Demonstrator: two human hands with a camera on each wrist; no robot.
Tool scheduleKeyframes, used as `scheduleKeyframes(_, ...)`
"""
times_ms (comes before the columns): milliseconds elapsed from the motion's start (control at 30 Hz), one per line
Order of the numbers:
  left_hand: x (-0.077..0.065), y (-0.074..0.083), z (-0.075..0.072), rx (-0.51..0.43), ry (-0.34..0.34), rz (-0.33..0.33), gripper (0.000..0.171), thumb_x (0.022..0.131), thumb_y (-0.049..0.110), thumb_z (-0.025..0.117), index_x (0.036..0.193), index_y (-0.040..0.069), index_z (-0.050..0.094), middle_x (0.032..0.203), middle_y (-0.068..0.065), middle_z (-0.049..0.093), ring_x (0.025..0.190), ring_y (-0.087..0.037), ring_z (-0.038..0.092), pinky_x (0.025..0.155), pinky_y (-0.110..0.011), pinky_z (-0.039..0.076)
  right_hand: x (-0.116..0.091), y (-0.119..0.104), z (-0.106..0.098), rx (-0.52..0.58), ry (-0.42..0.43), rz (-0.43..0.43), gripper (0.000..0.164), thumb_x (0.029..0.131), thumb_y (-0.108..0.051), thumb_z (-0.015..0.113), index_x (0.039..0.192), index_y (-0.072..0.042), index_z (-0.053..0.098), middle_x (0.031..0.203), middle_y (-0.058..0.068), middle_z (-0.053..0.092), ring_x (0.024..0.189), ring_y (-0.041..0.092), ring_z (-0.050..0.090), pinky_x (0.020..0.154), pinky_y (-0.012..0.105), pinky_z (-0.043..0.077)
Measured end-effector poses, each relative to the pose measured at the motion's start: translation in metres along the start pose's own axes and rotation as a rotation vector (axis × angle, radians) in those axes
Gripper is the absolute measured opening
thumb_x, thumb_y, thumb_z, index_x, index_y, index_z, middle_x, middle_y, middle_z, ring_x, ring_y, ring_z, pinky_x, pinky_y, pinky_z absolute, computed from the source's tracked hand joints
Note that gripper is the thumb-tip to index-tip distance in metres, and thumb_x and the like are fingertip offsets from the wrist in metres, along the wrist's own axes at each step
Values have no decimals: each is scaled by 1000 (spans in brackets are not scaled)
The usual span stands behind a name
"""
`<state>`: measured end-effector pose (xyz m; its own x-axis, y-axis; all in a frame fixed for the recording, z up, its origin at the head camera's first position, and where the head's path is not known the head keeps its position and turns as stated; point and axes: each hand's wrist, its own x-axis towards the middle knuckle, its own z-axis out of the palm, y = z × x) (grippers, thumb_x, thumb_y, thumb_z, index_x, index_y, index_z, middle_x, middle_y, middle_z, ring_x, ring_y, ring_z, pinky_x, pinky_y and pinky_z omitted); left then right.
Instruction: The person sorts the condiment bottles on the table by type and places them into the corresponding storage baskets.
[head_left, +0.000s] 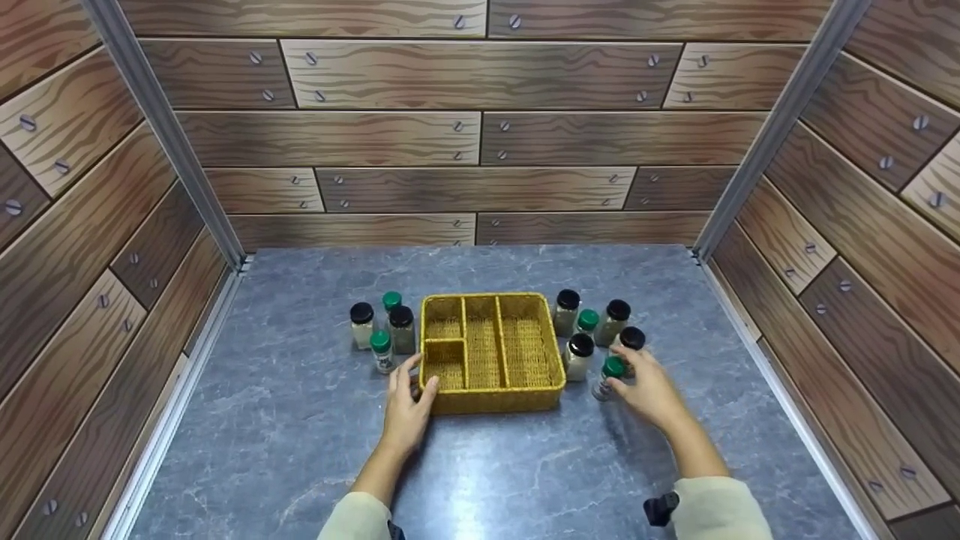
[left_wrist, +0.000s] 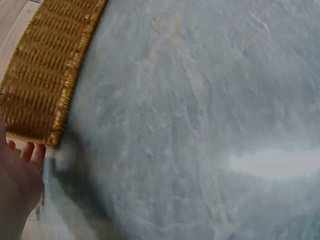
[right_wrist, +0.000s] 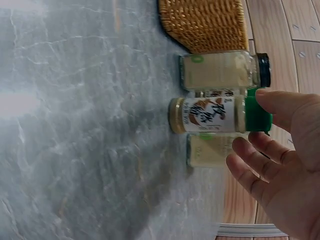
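Note:
A yellow-brown woven basket [head_left: 495, 401] with several compartments sits mid-table, with no jars in it. My left hand [head_left: 406, 409] holds its near left corner, thumb at the front and fingers along the left side; in the left wrist view the fingertips [left_wrist: 38, 153] touch the basket's end. On the right, my right hand [head_left: 651, 390] pinches the green cap of a small spice jar [right_wrist: 207, 114] between thumb and index finger. The other fingers are spread loosely beside it. This jar is upright, and its white label carries dark characters. Whether its base touches the table is hard to tell.
Right of the basket stand several more jars, among them a black-capped jar [head_left: 578, 360] and a green-capped jar [head_left: 587, 322]. To its left is another group, including a black-capped jar [head_left: 362, 330] and a green-capped jar [head_left: 382, 356]. Wood-patterned walls [head_left: 480, 135] enclose the grey table [head_left: 300, 450].

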<state>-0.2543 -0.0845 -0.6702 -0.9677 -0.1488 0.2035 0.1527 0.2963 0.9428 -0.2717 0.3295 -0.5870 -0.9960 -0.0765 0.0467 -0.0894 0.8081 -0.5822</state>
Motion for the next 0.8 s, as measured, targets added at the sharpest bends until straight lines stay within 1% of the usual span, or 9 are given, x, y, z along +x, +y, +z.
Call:
scheduleKeyframes(67,-1,-5,0,-25,-9,-10,56,106,26,68,158,14,50,153,-23,50,133,-42,61,112,-56,54,0,1,4,-17,-1,-2,58,99,-8,76,154,-3,57,144,32,59,121,48,69,104,64,55)
scheduleKeyframes(167,-4,-11,1,-32,-12,4,58,107,25,67,161,15,49,153,-24,51,133,-42,61,113,-57,53,0,3,7,-28,23,-10,53,99,-5,75,150,-4,61,146,33,60,123,50,69,105,64,55)
scheduleKeyframes(267,-6,-14,4,-31,-2,17,57,107,25,66,161,16,50,155,-24,50,134,-42,61,114,-58,52,2,5,8,-17,61,-19,49,99,-3,75,147,-4,64,147,33,60,125,52,68,107,64,54)
scheduleKeyframes(400,-7,-15,6,-20,18,31,55,107,26,66,160,16,52,156,-23,51,132,-42,63,112,-57,54,4,5,8,0,80,-16,47,98,-3,76,143,-3,67,144,33,61,121,51,70,106,63,55)
scheduleKeyframes(533,-9,-17,6,3,28,40,56,107,27,66,159,15,52,153,-22,53,126,-38,65,109,-56,55,5,4,9,-4,77,-9,46,97,-4,77,142,-3,67,142,32,63,119,50,71,105,63,56)
scheduleKeyframes(700,-12,-17,7,58,37,43,55,107,28,65,160,16,51,153,-18,54,120,-30,66,107,-54,56,5,5,10,18,86,-25,43,96,-2,78,139,-2,69,140,32,63,117,50,72,103,61,57)
scheduleKeyframes(800,-13,-17,7,64,38,53,55,107,28,65,160,16,51,153,-17,54,119,-29,66,107,-54,56,6,6,12,36,96,-25,43,96,-2,79,138,-2,69,142,33,62,117,49,72,103,59,58)
